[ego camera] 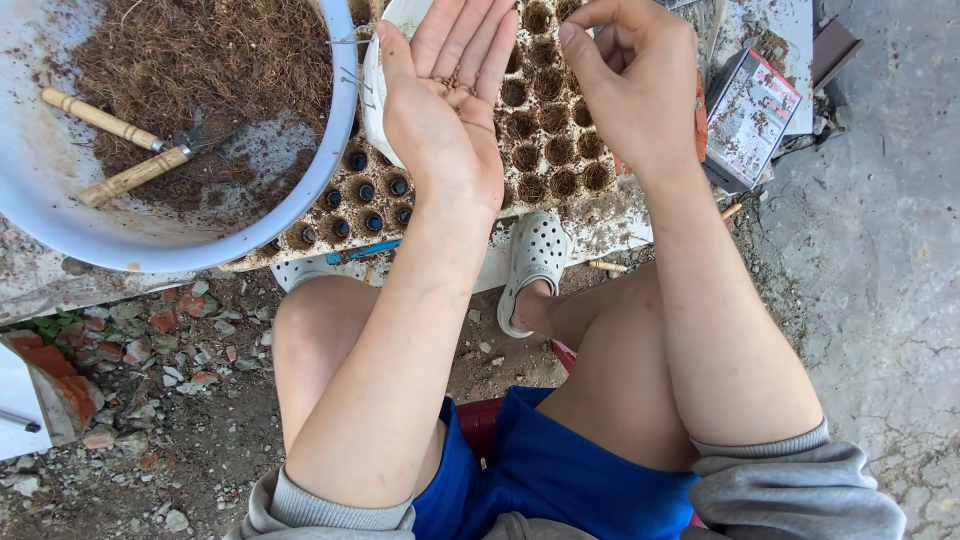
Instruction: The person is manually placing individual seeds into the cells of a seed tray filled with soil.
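My left hand point(445, 95) is held palm up with fingers together, several small dark seeds resting on the palm, over a seedling tray point(545, 140) of round cells filled with brown fibre. A white packet point(385, 95) shows behind that hand. My right hand point(630, 80) hovers just right of it above the tray, thumb and fingers pinched together; whether a seed is between them I cannot tell.
A large pale blue basin point(150, 245) of brown coir with two wooden-handled tools point(130, 150) sits at upper left. A small box point(750, 110) lies right of the tray. White clogs point(535, 260), bare knees, rubble and bricks point(60, 380) are below.
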